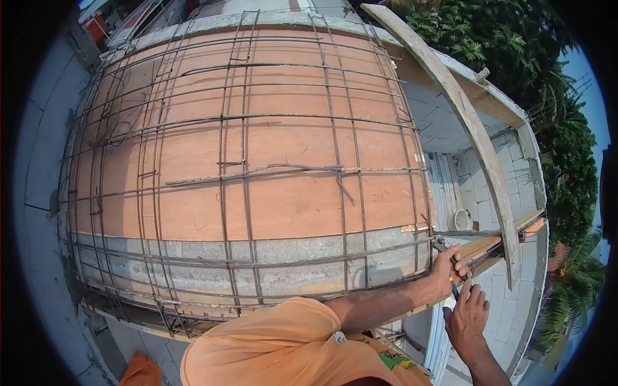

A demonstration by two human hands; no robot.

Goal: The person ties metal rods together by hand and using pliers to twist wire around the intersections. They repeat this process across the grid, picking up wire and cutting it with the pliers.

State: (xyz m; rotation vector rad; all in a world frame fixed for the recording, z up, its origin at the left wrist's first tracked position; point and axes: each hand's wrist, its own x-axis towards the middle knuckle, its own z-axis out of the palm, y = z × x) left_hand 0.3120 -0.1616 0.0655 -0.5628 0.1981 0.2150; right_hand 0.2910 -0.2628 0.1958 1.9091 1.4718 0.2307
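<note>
My left hand (449, 269) reaches across from the left at the lower right corner of the steel bar grid (244, 161), its fingers curled round a pincer-like hand tool (454, 289). Blue and yellow show on the tool's handle, and its dark head lies against the corner bars; the exact contact is too small to tell. Just below, my right hand (468, 316) has its fingers stretched out and apart, fingertips close to the tool handle, with nothing seen in it.
Orange-brown panels (290, 206) and a grey concrete strip (193, 257) lie beneath the bars. A long wooden plank (479, 128) slants down the right side. Beyond it are block walls (515, 174) and a pale bucket (462, 220). Trees (553, 122) stand outside.
</note>
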